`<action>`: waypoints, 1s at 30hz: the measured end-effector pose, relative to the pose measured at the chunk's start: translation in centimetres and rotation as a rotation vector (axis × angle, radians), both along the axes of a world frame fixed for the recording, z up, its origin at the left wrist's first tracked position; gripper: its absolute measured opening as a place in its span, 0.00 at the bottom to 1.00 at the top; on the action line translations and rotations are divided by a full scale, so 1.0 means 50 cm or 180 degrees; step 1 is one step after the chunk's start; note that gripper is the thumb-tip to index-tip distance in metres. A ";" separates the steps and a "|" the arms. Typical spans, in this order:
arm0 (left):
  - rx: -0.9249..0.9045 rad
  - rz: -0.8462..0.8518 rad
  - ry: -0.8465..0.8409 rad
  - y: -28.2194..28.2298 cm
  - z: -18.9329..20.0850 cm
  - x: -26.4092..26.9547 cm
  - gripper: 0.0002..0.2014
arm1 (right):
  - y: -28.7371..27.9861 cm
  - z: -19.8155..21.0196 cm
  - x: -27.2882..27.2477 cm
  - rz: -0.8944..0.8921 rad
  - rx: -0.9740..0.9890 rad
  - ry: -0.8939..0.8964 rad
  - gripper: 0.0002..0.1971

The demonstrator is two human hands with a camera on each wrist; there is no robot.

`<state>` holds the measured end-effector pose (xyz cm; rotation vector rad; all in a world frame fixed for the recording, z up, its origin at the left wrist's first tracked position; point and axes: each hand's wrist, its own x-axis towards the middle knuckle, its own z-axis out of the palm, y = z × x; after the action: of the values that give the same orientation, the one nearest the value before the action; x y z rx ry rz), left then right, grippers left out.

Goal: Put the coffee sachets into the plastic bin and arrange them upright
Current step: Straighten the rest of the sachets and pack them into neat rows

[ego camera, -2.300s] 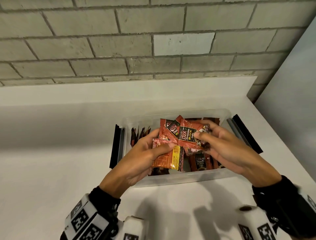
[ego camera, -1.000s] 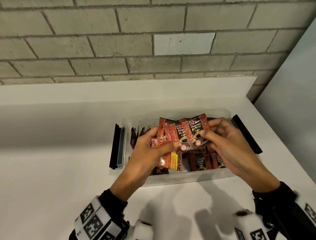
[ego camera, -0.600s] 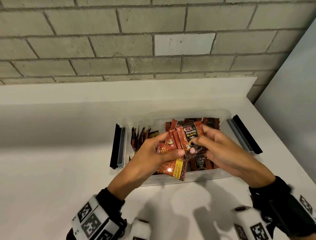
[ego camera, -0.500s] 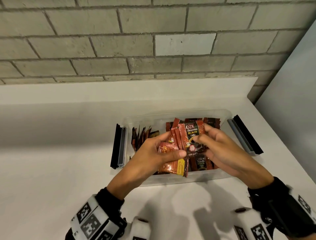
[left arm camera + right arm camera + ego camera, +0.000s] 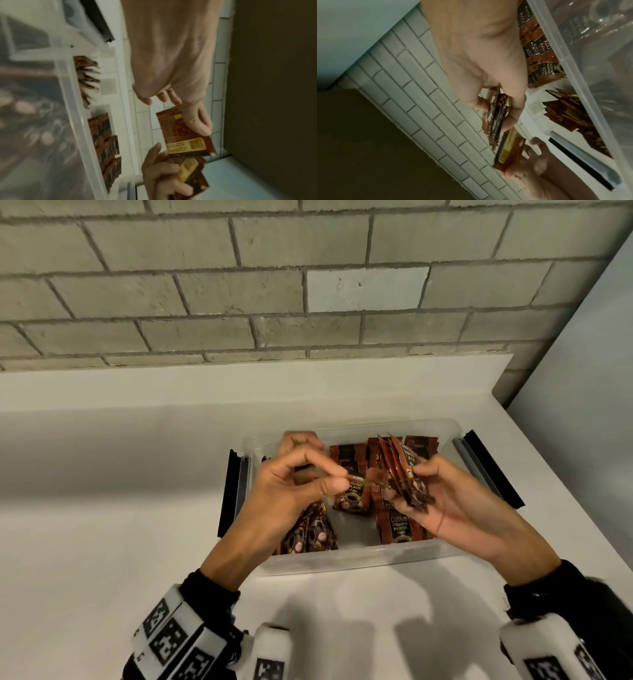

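Observation:
A clear plastic bin (image 5: 359, 559) sits on the white counter. Red-brown coffee sachets stand in it: a fanned group at its left end (image 5: 308, 529) and rows at its right (image 5: 400, 525). Above the bin my left hand (image 5: 342, 479) pinches one sachet (image 5: 354, 491) between thumb and forefinger; the left wrist view shows that sachet's yellow-labelled back (image 5: 183, 135). Just to its right, my right hand (image 5: 414, 484) grips a bundle of several sachets (image 5: 399, 470) turned edge-up, also seen in the right wrist view (image 5: 494, 121). The single sachet and the bundle almost touch.
Black latches hang open at the bin's left end (image 5: 231, 487) and right end (image 5: 493, 470). A grey block wall (image 5: 308, 302) rises behind the counter's raised back ledge, and a pale panel (image 5: 582, 405) closes off the right side.
Both hands held one bundle together before. Now the left hand has drawn a single sachet away to the left, and the right hand has turned the rest edge-up.

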<state>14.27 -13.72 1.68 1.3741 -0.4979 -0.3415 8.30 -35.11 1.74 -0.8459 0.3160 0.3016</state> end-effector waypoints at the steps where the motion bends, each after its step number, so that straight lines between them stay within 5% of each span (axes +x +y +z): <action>1: -0.0063 0.0008 -0.0269 0.004 0.003 0.003 0.08 | -0.002 0.001 0.000 0.0099 0.0122 -0.0038 0.41; 6: -0.0123 -0.0452 -0.0715 0.026 0.015 0.016 0.06 | -0.008 0.003 0.003 0.0369 0.0019 -0.0051 0.41; 13: 0.0694 -0.1186 -0.0960 0.042 0.034 0.023 0.09 | -0.006 0.021 0.018 0.0483 -0.0243 -0.0253 0.33; 16: 0.0763 -0.1108 -0.1108 0.037 0.042 0.026 0.06 | 0.010 0.030 0.021 0.0616 -0.0513 -0.0261 0.23; 20: 0.0875 -0.0882 -0.1418 0.031 0.039 0.024 0.04 | 0.027 0.028 0.021 0.0546 -0.0619 -0.0213 0.23; 23: 0.0629 -0.0802 -0.1120 0.030 0.036 0.018 0.08 | 0.030 0.025 0.026 0.0347 -0.0608 -0.0159 0.28; 26: 0.0037 -0.0422 -0.0347 0.020 0.033 0.016 0.25 | 0.032 0.026 0.034 0.0057 -0.0488 -0.0202 0.31; 30: 0.0709 -0.0543 0.0014 -0.005 0.043 0.003 0.30 | 0.043 0.048 0.042 -0.0079 -0.0770 -0.0560 0.18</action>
<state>14.40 -13.98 3.83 1.5492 -0.5883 -0.5522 10.39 -32.97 4.14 -1.0986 0.2003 0.1657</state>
